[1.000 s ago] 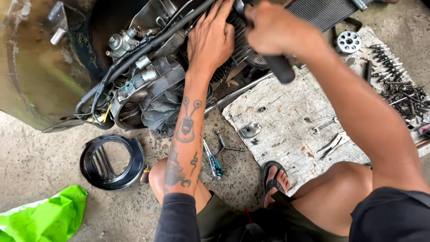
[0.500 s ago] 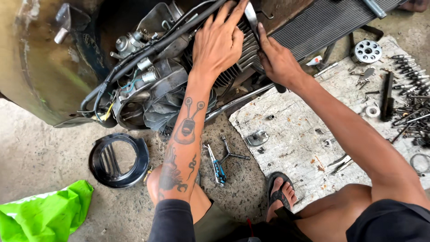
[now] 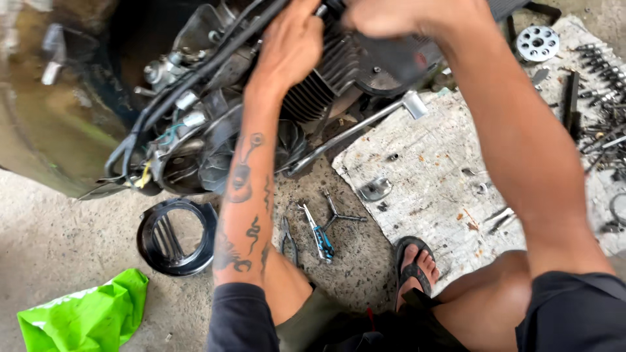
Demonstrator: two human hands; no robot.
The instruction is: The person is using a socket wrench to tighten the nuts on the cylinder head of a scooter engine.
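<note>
we press our left hand [image 3: 293,49] flat, fingers spread, on the finned engine cylinder [image 3: 329,75] at twelve o'clock. our right hand [image 3: 391,16] sits just beside it toward one o'clock, blurred and curled at the engine's top; we cannot tell what it grips. below, at six o'clock, blue-handled pliers [image 3: 319,234] and a three-armed wrench [image 3: 336,212] lie on the concrete. a black round cover [image 3: 176,238] rests at eight o'clock, a green bag [image 3: 85,316] beyond it.

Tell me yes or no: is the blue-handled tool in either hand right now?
No. The blue-handled tool lies on the concrete floor, while the left hand and right hand are up on the engine.
</note>
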